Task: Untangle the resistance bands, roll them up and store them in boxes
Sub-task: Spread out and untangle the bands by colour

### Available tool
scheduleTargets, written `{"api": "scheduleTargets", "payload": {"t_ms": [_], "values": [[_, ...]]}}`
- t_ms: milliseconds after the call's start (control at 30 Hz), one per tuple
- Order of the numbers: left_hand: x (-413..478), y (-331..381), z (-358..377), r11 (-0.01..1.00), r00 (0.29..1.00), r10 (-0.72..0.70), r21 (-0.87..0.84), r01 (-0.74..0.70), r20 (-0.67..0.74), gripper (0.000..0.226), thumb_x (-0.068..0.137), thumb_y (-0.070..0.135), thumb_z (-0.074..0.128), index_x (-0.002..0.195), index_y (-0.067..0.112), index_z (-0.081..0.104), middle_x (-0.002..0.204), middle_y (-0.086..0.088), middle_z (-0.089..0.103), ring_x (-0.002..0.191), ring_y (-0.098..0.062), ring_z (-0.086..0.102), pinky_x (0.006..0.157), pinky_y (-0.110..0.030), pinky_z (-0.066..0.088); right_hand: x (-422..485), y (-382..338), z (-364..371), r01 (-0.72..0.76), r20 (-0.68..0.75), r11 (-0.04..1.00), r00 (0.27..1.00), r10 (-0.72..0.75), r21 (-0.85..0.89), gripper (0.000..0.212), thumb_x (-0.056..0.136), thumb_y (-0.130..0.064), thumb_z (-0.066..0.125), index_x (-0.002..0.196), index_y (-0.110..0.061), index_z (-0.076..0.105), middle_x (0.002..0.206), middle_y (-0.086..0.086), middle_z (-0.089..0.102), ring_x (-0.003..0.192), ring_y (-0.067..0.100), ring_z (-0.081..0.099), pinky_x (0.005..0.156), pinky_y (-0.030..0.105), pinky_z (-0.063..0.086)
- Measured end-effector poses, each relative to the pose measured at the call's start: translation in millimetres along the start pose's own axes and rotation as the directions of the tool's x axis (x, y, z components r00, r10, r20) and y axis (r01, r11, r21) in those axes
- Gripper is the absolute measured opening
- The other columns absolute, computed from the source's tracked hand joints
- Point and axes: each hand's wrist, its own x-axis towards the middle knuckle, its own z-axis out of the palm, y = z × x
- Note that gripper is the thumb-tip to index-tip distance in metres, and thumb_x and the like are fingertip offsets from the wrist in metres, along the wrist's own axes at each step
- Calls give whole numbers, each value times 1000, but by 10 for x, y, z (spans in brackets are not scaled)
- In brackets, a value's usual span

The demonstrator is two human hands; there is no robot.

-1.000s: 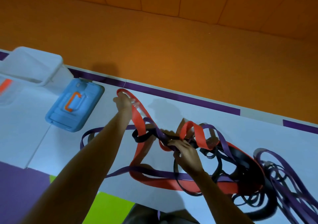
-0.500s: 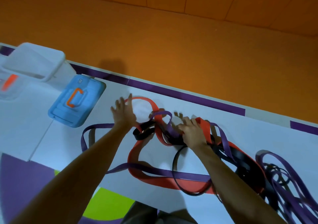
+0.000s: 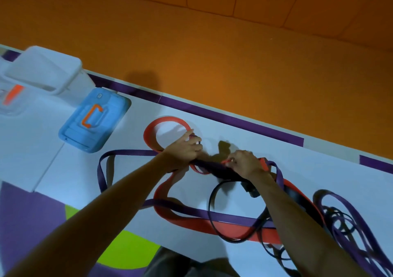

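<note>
A tangle of resistance bands lies on the white table (image 3: 234,140). A wide red band (image 3: 148,131) loops at the back and runs on under the others. A purple band (image 3: 102,170) loops off to the left. A thin black band (image 3: 210,208) curls near the front. My left hand (image 3: 182,151) grips a dark band where the bands cross. My right hand (image 3: 244,164) pinches the red band at the same knot. More purple bands (image 3: 348,223) are heaped at the right.
A blue box lid (image 3: 93,119) with an orange handle lies at the back left. Beside it stands a clear storage box (image 3: 40,70) and another container with an orange latch (image 3: 12,95). An orange wall runs behind the table.
Both hands have come together on the knot in the middle. The left hand let the red loop drop flat on the table and now grips a dark band.
</note>
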Motion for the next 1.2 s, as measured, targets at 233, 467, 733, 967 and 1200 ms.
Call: {"api": "scheduleTargets", "payload": {"t_ms": [233, 467, 733, 967, 1200], "values": [[-323, 45, -64, 998, 942, 65, 33, -57, -329, 24, 89, 28, 81, 102, 8, 75, 107, -11, 74, 109, -32, 68, 108, -63, 46, 158, -9, -153, -148, -242, 890, 932, 272, 430, 30, 109, -27, 49, 128, -14, 68, 113, 19, 74, 106, 41, 69, 93, 45, 55], [-408, 367, 209, 988, 997, -22, -157, 10, -75, 59, 91, 37, 77, 145, 25, 57, 156, 0, 50, 150, -26, 40, 125, -49, 28, 178, -25, -83, -125, -233, 777, 914, 332, 617, 37, 110, -23, 52, 144, -11, 55, 112, 20, 75, 92, 37, 75, 84, 44, 62], [-942, 506, 451, 256, 416, -908, -721, 644, 49, 29, 96, 29, 65, 121, 13, 63, 131, -10, 61, 126, -32, 55, 105, -48, 46, -217, -85, 135, -17, -347, 856, 910, 228, 516, 41, 104, -5, 57, 144, -15, 59, 139, 9, 60, 122, 26, 63, 98, 27, 48], [-1122, 257, 533, 77, 507, -794, -772, 631, 336, 41, 103, 46, 64, 129, 14, 60, 130, -7, 65, 117, -26, 64, 96, -46, 59, -652, -563, 749, 55, -457, 928, 880, 130, 369, 34, 95, 4, 61, 124, -11, 69, 121, 8, 68, 118, 30, 62, 100, 36, 50], [-897, 233, 500, -547, 581, -538, -777, 310, 611, 28, 103, 39, 66, 109, 12, 74, 108, -10, 77, 104, -30, 71, 87, -33, 56, -770, -1305, 1314, -88, -156, 944, 977, 144, 319, 64, 96, -17, 70, 156, -15, 46, 160, 8, 47, 153, 29, 36, 124, 46, 34]]}}
